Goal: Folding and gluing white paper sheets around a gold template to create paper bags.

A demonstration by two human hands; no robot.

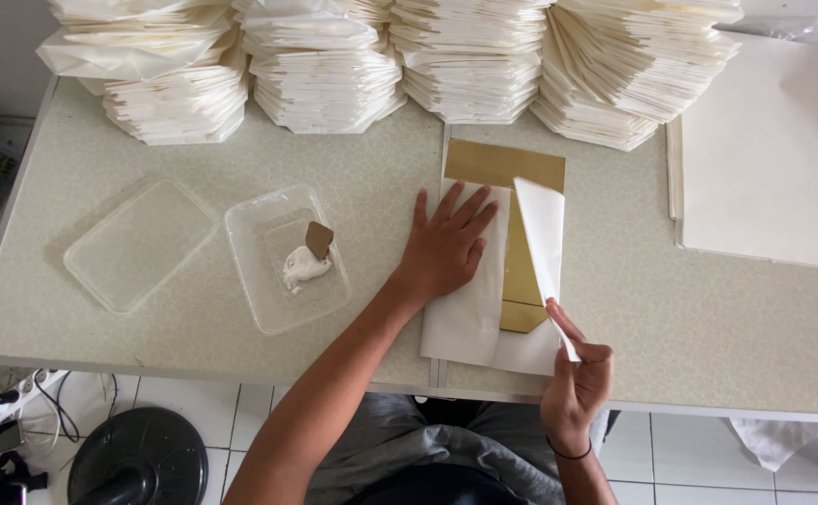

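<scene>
A white paper sheet with a gold inner side [507, 168] lies on the speckled table [353, 187] in front of me. My left hand [443, 245] presses flat, fingers spread, on the sheet's folded left flap [465, 318]. My right hand [574, 383] pinches the near end of the right flap [542, 229] and holds it raised off the gold surface. A clear plastic tub [282, 266] with white paste and a small brown cardboard spreader [318, 239] stands left of my left hand.
The tub's clear lid [137, 245] lies further left. Tall stacks of folded white paper pieces [381, 65] line the far edge. A flat pile of white sheets [764, 159] sits at the right. A black round object [142, 458] and cables are on the floor.
</scene>
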